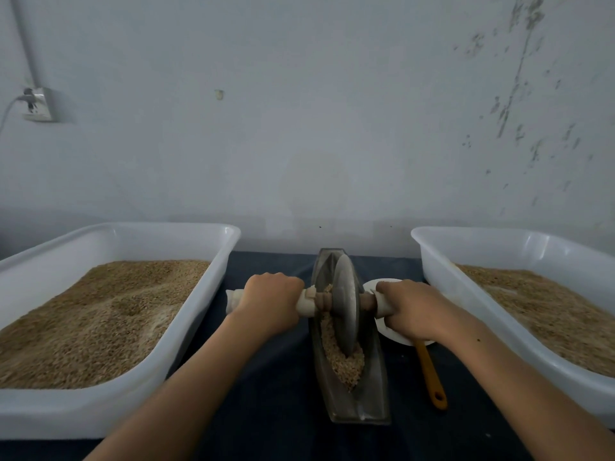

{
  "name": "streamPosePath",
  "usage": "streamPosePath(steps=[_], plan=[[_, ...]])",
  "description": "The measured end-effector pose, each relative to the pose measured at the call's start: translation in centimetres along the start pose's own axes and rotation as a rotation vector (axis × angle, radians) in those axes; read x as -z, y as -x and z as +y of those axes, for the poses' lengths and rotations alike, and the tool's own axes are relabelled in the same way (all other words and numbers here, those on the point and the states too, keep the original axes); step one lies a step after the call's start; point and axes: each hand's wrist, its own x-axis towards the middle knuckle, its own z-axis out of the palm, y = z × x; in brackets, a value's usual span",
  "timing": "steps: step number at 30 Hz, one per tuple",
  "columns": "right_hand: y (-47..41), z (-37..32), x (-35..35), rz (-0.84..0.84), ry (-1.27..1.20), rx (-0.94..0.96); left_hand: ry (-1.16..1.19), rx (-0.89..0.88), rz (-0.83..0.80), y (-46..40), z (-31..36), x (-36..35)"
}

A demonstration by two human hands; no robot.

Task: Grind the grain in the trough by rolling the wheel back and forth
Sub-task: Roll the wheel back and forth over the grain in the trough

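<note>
A grey metal boat-shaped trough (372,390) lies lengthwise on the dark table, in the middle. Crushed grain (342,361) fills its near half. A grey metal wheel (346,304) stands upright in the trough, about mid-length, its lower edge in the grain. A cloth-wrapped axle handle (307,302) runs through the wheel. My left hand (269,302) grips the left end of the handle. My right hand (411,311) grips the right end. Both fists are knuckles up.
A large white tub (213,277) of grain sits at the left, another white tub (442,277) of grain at the right. A white bowl (386,284) with an orange-handled utensil (431,374) lies just right of the trough, under my right hand. A wall stands close behind.
</note>
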Motion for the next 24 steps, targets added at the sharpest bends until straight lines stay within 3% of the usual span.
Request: streamPosePath(steps=[5,8,11,19,24], plan=[[-0.5,0.0,-1.4,0.205,0.139,0.053,0.010,0.039,0.129,-0.2,0.3,-0.9],[-0.7,0.1,-1.7,0.240,0.144,0.056,0.027,0.026,0.149,-0.2,0.2,-1.2],[-0.5,0.1,-1.3,0.213,0.121,0.063,0.017,0.023,0.134,0.0,0.2,-0.9],[-0.1,-0.4,0.5,-0.022,0.028,0.027,0.053,-0.029,-0.099,0.1,-0.4,0.1],[0.0,-0.5,0.2,0.027,0.048,0.048,0.067,0.003,-0.104,-0.2,-0.3,-0.2]])
